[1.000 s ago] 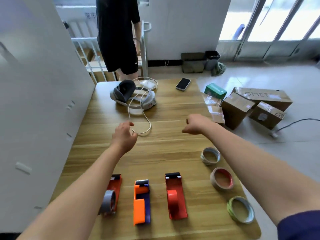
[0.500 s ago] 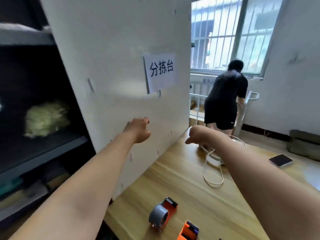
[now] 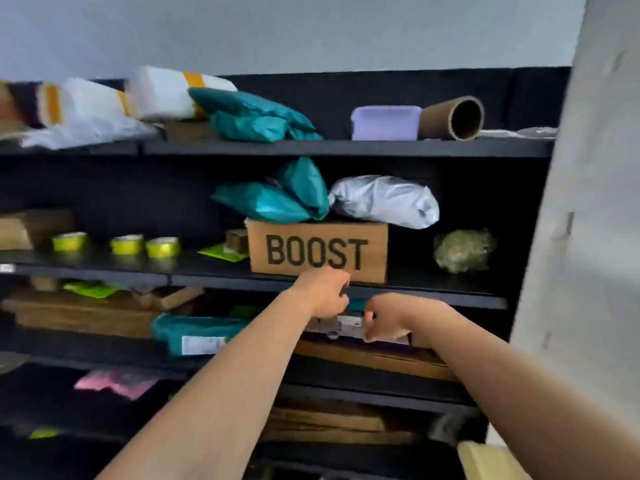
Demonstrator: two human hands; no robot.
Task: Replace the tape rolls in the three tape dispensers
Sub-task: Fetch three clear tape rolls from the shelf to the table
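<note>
The tape dispensers and the loose rolls on the table are out of view. I face a black shelving unit. My left hand is held out in front of the middle shelf's edge, just below a cardboard box marked BOOST, fingers curled with nothing in them. My right hand hangs a little lower and to the right, also curled and empty, in front of a flat parcel with a white label. Three yellow-green rolls, possibly tape, stand on the middle shelf at the left.
The shelves hold teal bags, a grey bag, a purple tub, a cardboard tube and flat cartons. A white partition rises at the right. A pale wooden corner shows at the bottom right.
My view has swung left, away from the table and dispensers, past the white partition to the black shelves. Both arms stay stretched out in front, hands still curled and empty.
</note>
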